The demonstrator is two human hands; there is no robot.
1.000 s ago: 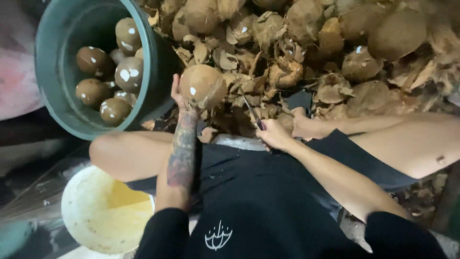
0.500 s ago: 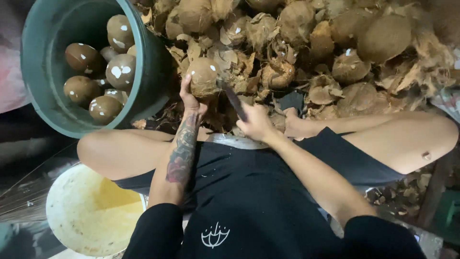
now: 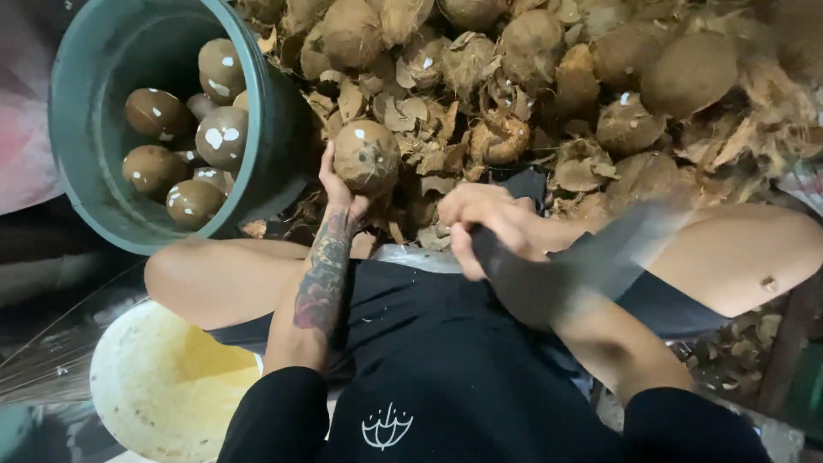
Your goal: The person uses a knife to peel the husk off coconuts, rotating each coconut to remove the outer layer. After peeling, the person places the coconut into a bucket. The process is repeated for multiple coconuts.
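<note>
A: Status on the left hand (image 3: 343, 184)?

B: Fingers wrapped under and behind a peeled coconut (image 3: 367, 154), held upright just above the lap, next to the green tub (image 3: 257, 111). Firm grip, shell showing white nicks.

A: Right hand (image 3: 484, 225)?

B: Fist closed on a knife handle. Blade (image 3: 600, 257) is a grey motion smear sweeping out to the right over the thigh. Half a second ago the blade sat right against the coconut; now it's well apart. So a stroke just ended or it's drawn back for another one, can't tell which.

A: Coconut moved?

B: Barely. Same spot in front of the husk pile (image 3: 557, 86), slightly turned maybe.

A: Meaning?

B: My read: shell trimming is mid-cycle, this nut isn't finished. Tub already holds several cleaned nuts with the same white chips.

A: Anything else nearby?

B: Pale yellow basin (image 3: 163, 394) by the left knee.
</note>
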